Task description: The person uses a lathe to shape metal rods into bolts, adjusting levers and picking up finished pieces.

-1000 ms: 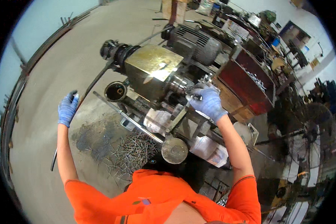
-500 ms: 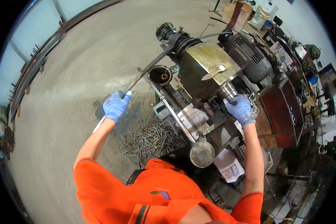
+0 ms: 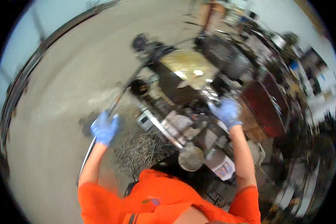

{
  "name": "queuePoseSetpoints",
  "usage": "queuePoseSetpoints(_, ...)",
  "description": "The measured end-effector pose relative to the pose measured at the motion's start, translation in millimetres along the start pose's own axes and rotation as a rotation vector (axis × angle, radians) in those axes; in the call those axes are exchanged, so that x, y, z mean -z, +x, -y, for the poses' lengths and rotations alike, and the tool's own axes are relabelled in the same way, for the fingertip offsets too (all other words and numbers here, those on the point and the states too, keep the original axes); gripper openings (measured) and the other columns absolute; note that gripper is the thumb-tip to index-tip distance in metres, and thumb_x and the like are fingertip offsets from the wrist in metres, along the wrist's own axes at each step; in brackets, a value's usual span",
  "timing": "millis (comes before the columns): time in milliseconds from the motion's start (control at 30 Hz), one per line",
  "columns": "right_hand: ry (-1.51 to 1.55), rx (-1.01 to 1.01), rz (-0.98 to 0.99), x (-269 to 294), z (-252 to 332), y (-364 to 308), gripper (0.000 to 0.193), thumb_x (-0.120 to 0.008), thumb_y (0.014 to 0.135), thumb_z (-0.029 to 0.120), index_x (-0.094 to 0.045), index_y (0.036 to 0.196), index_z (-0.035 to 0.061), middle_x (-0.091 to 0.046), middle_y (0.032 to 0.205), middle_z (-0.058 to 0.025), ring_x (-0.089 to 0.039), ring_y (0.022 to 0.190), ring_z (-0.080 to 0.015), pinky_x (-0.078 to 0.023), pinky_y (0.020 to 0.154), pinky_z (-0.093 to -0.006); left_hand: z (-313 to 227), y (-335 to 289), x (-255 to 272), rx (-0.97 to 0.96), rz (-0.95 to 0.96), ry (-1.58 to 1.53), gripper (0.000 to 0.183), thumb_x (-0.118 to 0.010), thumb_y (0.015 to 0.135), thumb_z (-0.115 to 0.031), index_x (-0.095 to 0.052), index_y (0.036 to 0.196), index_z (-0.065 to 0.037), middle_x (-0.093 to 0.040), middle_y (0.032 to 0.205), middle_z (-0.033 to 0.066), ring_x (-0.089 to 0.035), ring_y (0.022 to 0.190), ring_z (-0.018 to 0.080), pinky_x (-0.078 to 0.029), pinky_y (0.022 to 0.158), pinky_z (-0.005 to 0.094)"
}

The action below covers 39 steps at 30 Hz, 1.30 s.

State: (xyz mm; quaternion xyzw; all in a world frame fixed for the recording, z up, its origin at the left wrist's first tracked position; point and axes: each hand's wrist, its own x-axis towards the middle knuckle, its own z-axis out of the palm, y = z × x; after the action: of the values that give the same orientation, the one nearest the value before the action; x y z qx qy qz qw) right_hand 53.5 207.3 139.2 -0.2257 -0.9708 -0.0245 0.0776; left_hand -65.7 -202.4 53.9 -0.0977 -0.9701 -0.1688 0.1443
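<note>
My left hand [image 3: 104,129], in a blue glove, is closed round a long thin metal rod [image 3: 120,96]. One end of the rod slants up to the left end of a dark machine with a brassy top plate [image 3: 188,66]; the other trails down past my forearm. My right hand [image 3: 227,113], gloved in blue too, is at the machine's near right side, against a shiny ringed metal cylinder [image 3: 210,93]. Its fingers look curled, but blur and the hand's own back hide what they grip. A pale object on the top plate is smeared.
A round dark cup [image 3: 140,87] and a silver bar [image 3: 158,125] flank the machine. The bar leads to a round metal disc [image 3: 191,159] near my body. Thin metal scraps [image 3: 138,153] lie heaped on the floor. Behind are a motor [image 3: 226,56] and a dark red box [image 3: 267,104].
My view has swung, so the machine sits further left and is blurred. Both hands appear lower and further left. More of the rod's lower end shows beside my left forearm.
</note>
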Motion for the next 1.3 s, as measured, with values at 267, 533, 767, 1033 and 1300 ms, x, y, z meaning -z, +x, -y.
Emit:
queuePoseSetpoints(267, 0.061, -0.109, -0.223, 58, -117, -50, 0.034, -0.058, 0.076, 0.041, -0.071, 0.070, 0.0103, -0.064, 0.075, -0.0133, -0.060, 0.075, -0.0307, -0.046, 0.078, -0.0382, 8, 19, -18, -0.084, 0.089, 0.194, 0.054, -0.058, 0.079, -0.038, -0.051, 0.119, -0.004, -0.062, 0.099, 0.0182, -0.063, 0.082, 0.0318, -0.048, 0.073, 0.0417)
queuePoseSetpoints(533, 0.027, -0.328, -0.514, 98, -169, -88, 0.040, -0.064, 0.075, 0.041, -0.067, 0.101, 0.0111, -0.046, 0.128, -0.0221, -0.046, 0.114, -0.0366, -0.038, 0.096, -0.0415, -147, 57, 31, -0.476, -0.019, -0.398, 0.044, -0.060, 0.083, -0.033, -0.055, 0.118, -0.007, -0.064, 0.082, 0.0147, -0.062, 0.069, 0.0291, -0.048, 0.062, 0.0380)
queuePoseSetpoints(767, 0.518, -0.236, -0.282, 1, -92, -213, 0.027, -0.070, 0.071, 0.030, -0.069, 0.091, 0.0116, -0.055, 0.117, -0.0196, -0.055, 0.103, -0.0346, -0.043, 0.090, -0.0403, -223, 64, 9, -0.718, -0.244, -0.296, 0.046, -0.061, 0.083, -0.035, -0.055, 0.120, -0.009, -0.062, 0.081, 0.0108, -0.060, 0.061, 0.0235, -0.046, 0.055, 0.0351)
queuePoseSetpoints(1033, 0.733, -0.573, -0.297, -48, -104, -336, 0.014, -0.069, 0.073, 0.007, -0.068, 0.086, 0.0013, -0.067, 0.091, -0.0118, -0.063, 0.082, -0.0169, -0.049, 0.075, -0.0272, -242, 50, -17, -0.863, -0.207, -0.569, 0.023, -0.055, 0.086, -0.020, -0.062, 0.102, -0.006, -0.062, 0.081, 0.0146, -0.060, 0.063, 0.0296, -0.047, 0.057, 0.0388)
queuePoseSetpoints(1300, 0.901, -0.650, -0.297, -58, -107, -345, 0.015, -0.069, 0.072, 0.005, -0.068, 0.087, 0.0020, -0.068, 0.086, -0.0095, -0.064, 0.080, -0.0161, -0.048, 0.076, -0.0281, -284, -9, -46, -0.956, -0.125, -0.583, 0.019, -0.056, 0.083, -0.020, -0.062, 0.097, -0.009, -0.056, 0.068, 0.0100, -0.057, 0.055, 0.0274, -0.044, 0.049, 0.0392)
